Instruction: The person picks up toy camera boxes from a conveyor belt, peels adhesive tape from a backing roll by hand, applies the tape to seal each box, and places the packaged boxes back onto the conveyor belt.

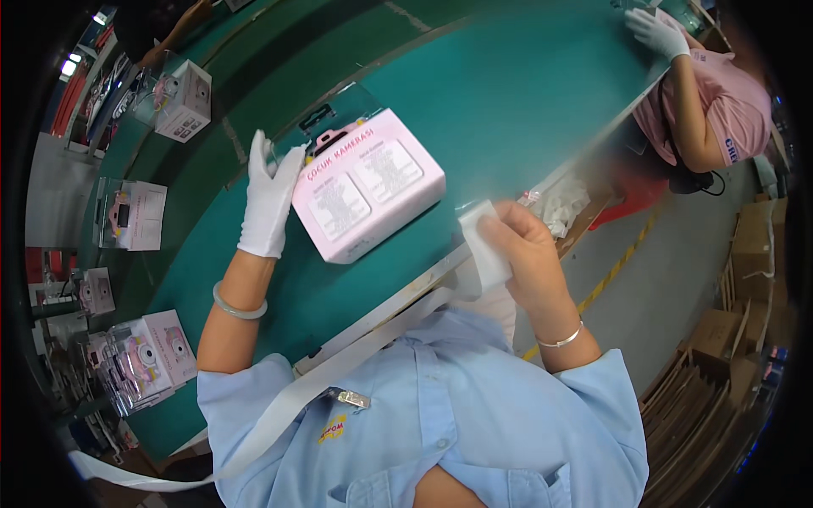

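Observation:
A pink and white toy camera box (373, 190) with a clear plastic window part lies tilted on the green table, its printed back panel facing up. My left hand (273, 199), in a white glove, grips its left end, with the thumb near the clear plastic; some fingers are hidden. Inside the clear part shows a pink and black toy camera (332, 140). My right hand (527, 250), bare, pinches a white strip (485, 245) to the right of the box. This long strip runs across my body to the lower left.
Similar boxes (157, 351) stand along the table's left side. Across the table's right end, a person in a pink shirt (716, 102) works with gloved hands. Crumpled white plastic (566, 206) sits by the near table edge. Cardboard boxes (720, 334) stack at the right.

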The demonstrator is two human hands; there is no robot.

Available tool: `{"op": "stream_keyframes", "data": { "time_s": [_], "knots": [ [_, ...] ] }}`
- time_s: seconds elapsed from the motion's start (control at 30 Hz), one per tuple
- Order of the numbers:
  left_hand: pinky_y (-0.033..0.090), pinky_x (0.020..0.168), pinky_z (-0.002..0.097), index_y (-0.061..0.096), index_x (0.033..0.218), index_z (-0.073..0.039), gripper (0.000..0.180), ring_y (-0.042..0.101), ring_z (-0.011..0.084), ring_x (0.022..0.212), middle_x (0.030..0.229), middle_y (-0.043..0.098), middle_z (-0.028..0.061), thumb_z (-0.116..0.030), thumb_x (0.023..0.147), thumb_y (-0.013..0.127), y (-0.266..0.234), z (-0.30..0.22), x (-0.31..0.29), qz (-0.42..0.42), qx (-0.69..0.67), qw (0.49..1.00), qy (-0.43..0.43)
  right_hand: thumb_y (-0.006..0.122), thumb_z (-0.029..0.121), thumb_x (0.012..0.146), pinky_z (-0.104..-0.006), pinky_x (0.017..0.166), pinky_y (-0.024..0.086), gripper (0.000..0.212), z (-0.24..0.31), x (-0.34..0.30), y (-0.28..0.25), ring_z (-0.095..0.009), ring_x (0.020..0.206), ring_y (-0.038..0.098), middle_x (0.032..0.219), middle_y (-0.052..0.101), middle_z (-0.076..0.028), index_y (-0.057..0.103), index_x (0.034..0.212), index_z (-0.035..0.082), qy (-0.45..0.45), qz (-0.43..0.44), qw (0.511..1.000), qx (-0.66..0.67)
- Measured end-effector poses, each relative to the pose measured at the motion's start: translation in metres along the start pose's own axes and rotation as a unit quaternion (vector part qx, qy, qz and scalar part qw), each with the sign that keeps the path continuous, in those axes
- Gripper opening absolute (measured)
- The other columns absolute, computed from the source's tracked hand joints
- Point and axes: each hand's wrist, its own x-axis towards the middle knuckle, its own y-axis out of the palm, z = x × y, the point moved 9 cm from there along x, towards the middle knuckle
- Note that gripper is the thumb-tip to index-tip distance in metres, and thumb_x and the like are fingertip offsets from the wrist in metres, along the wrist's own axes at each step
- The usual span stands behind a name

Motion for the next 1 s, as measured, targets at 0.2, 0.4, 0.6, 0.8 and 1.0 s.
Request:
{"op": "stream_keyframes", "data": {
  "time_s": [0.2, 0.4, 0.6, 0.8, 1.0],
  "knots": [
    [0.031, 0.1, 0.0429, 0.047, 0.121, -0.001, 0.051, 0.042, 0.0364, 0.117, 0.127, 0.045, 0.0189, -0.024, 0.077, 0.059, 0.032, -0.08, -0.082, 0.165, 0.257, 0.815, 0.493, 0.061, 0.021, 0.087, -0.0185, 0.059, 0.043, 0.017, -0.013, -0.006, 0.023, -0.003, 0.068, 0.052, 0.08, 0.06, 0.0, 0.059, 0.09, 0.004, 0.016, 0.016, 1.0, 0.004],
    [0.036, 0.094, 0.0462, 0.053, 0.111, -0.003, 0.043, 0.047, 0.0375, 0.113, 0.12, 0.051, 0.02, -0.037, 0.085, 0.049, 0.062, -0.071, -0.115, 0.262, 0.358, 0.73, 0.521, 0.061, 0.022, 0.087, -0.0184, 0.058, 0.043, 0.019, -0.018, 0.004, 0.036, -0.003, 0.068, 0.052, 0.08, 0.06, 0.0, 0.058, 0.09, 0.004, 0.027, 0.027, 0.999, -0.014],
    [0.04, 0.085, 0.0434, 0.059, 0.103, -0.004, 0.042, 0.052, 0.0333, 0.099, 0.105, 0.056, 0.0137, -0.037, 0.079, 0.058, 0.056, -0.071, -0.105, 0.228, 0.222, 0.774, 0.547, 0.061, 0.021, 0.087, -0.0188, 0.059, 0.044, 0.017, -0.027, 0.018, 0.039, -0.003, 0.068, 0.053, 0.081, 0.061, -0.001, 0.059, 0.089, 0.004, 0.059, 0.029, 0.998, -0.025],
    [0.04, 0.077, 0.0415, 0.061, 0.101, -0.007, 0.047, 0.053, 0.0296, 0.088, 0.096, 0.057, 0.0088, -0.048, 0.081, 0.052, 0.063, -0.079, -0.093, 0.222, 0.191, 0.811, 0.508, 0.061, 0.02, 0.087, -0.0193, 0.06, 0.045, 0.017, -0.03, 0.03, 0.031, -0.004, 0.068, 0.054, 0.082, 0.061, -0.002, 0.059, 0.088, 0.003, 0.069, 0.011, 0.997, -0.04],
    [0.037, 0.07, 0.0392, 0.063, 0.102, -0.009, 0.056, 0.05, 0.0267, 0.077, 0.086, 0.055, 0.0069, -0.058, 0.08, 0.047, 0.097, -0.071, -0.09, 0.284, 0.353, 0.769, 0.451, 0.061, 0.022, 0.087, -0.0198, 0.059, 0.044, 0.018, -0.046, 0.028, 0.012, -0.004, 0.068, 0.053, 0.079, 0.06, 0.0, 0.058, 0.085, 0.004, 0.102, 0.009, 0.994, -0.028]
  ]
}}
